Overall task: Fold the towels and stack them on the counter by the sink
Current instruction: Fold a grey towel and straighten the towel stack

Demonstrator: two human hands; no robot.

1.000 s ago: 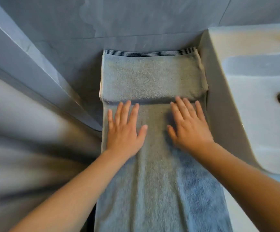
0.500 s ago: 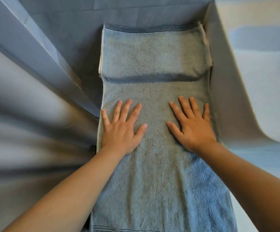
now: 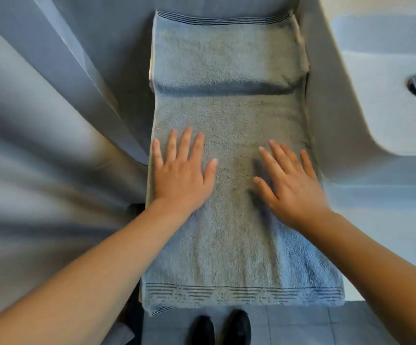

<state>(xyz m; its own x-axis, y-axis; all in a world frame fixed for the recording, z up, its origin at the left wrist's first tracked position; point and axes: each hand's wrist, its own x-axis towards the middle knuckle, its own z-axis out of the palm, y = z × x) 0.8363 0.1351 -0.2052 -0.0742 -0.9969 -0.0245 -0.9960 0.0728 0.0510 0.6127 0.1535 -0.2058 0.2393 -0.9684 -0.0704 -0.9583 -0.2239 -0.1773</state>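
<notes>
Soft, dim bluish light, wide-angle stretch and smear at left edge, slight motion blur.

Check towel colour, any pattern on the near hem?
Grey-blue towel; near hem has thin dark stripes. Head view, the only one.

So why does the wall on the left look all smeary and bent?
In the head view, the wide lens stretches and smears the wall at the edge; the right hand is slightly motion-blurred, while the towel in the middle looks sharper.

towel point(image 3: 229, 115) | grey-blue, striped ends | far end folded | flat on counter point(image 3: 366, 195)
</notes>
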